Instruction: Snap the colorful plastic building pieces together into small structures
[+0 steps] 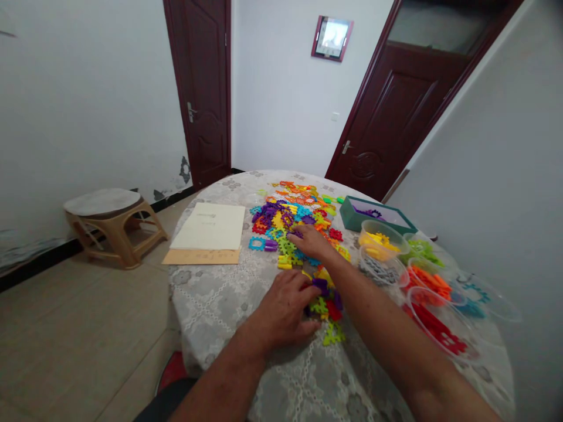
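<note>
A heap of colourful plastic interlocking pieces (290, 214) lies spread over the middle of a round table with a lace cloth (220, 299). My left hand (284, 308) rests palm down at the near end of the heap, fingers curled over purple and yellow pieces (323, 287). My right hand (310, 240) reaches farther out, fingers stretched flat onto purple and green pieces in the heap. Whether either hand grips a piece is hidden.
Clear bowls hold sorted pieces at the right: yellow (380, 239), green (420, 249), orange (428, 280), red (435, 328), blue (472, 293). A green box (354, 215) stands behind them. A white booklet on a brown envelope (211, 228) lies left. A stool (108, 220) stands on the floor.
</note>
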`<state>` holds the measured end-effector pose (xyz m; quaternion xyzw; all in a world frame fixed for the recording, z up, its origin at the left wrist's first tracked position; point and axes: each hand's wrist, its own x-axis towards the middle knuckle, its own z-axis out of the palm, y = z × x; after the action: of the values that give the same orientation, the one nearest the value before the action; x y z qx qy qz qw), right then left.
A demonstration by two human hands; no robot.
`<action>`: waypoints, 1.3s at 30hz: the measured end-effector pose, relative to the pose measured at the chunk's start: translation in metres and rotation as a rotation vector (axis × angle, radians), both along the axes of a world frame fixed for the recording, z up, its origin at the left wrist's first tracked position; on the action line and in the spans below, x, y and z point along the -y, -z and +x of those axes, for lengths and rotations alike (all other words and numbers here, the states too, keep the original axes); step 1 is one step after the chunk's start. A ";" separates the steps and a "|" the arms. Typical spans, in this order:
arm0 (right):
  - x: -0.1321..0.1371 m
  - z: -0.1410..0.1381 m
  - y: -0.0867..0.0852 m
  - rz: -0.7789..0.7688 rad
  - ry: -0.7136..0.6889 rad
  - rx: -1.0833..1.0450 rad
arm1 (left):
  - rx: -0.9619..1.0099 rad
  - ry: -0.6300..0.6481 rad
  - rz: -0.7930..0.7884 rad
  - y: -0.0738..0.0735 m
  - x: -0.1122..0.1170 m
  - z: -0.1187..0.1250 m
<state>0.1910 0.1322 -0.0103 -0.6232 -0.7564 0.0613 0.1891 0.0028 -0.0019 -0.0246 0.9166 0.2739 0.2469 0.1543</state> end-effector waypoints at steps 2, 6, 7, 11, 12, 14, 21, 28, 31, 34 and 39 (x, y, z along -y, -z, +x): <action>-0.003 -0.010 0.006 -0.028 -0.007 0.032 | -0.041 0.007 -0.010 0.002 0.001 0.000; 0.006 -0.013 0.011 -0.080 -0.141 0.137 | -0.083 -0.045 0.001 0.006 -0.001 -0.001; 0.009 -0.011 0.009 -0.090 -0.216 0.155 | -0.087 -0.054 0.011 0.007 -0.002 -0.001; 0.024 0.000 -0.006 -0.148 -0.519 0.103 | -0.111 -0.050 0.059 0.008 -0.001 0.001; 0.028 0.003 -0.010 -0.182 -0.552 0.062 | -0.114 -0.046 0.075 0.008 0.000 0.002; 0.039 0.010 -0.018 -0.259 -0.550 -0.054 | -0.103 -0.047 0.104 0.006 0.001 0.003; 0.095 0.032 -0.034 -0.271 -0.380 -0.390 | -0.061 -0.187 0.080 0.003 0.001 -0.001; 0.147 0.053 -0.017 -0.075 -0.134 -0.288 | -0.065 -0.258 0.032 0.006 -0.004 -0.002; 0.157 0.064 -0.006 0.043 -0.112 -0.291 | -0.062 -0.330 0.036 0.006 -0.007 -0.002; 0.164 0.073 0.000 0.091 -0.083 -0.312 | -0.074 -0.380 0.036 0.008 -0.011 -0.001; 0.174 0.081 0.001 0.105 0.002 -0.269 | -0.079 -0.291 0.060 0.010 -0.012 0.002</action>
<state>0.2724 -0.0418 -0.0117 -0.5992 -0.7260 0.1042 0.3211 0.0050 0.0099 -0.0346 0.8805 0.4020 0.2385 0.0784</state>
